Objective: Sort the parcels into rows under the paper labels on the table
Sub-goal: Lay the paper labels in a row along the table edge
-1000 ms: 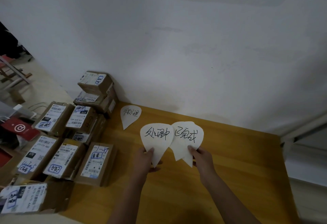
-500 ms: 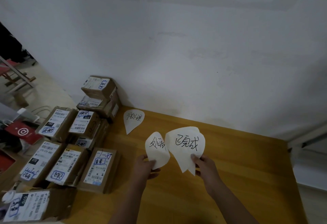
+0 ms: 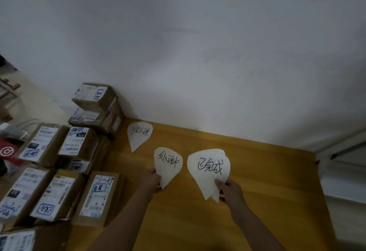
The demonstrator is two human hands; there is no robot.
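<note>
My left hand [image 3: 151, 179] pinches the pointed end of a white leaf-shaped paper label [image 3: 168, 164] with black handwriting. A second, larger paper label [image 3: 208, 169] is pinched near its tip by my right hand [image 3: 230, 191], and another sheet seems to lie behind it. Both labels are held over the wooden table [image 3: 257, 181]. One more paper label [image 3: 139, 134] lies flat on the table by the wall. Several brown cardboard parcels [image 3: 99, 195] with white shipping stickers sit along the table's left side.
Two parcels [image 3: 95, 108] are stacked against the white wall at the table's back left corner. A red item [image 3: 8, 151] lies beyond the parcels at the far left. The table's right edge runs beside a pale ledge [image 3: 344, 179].
My two hands have moved apart, so the two held labels no longer overlap; the left label has turned flat toward the camera again.
</note>
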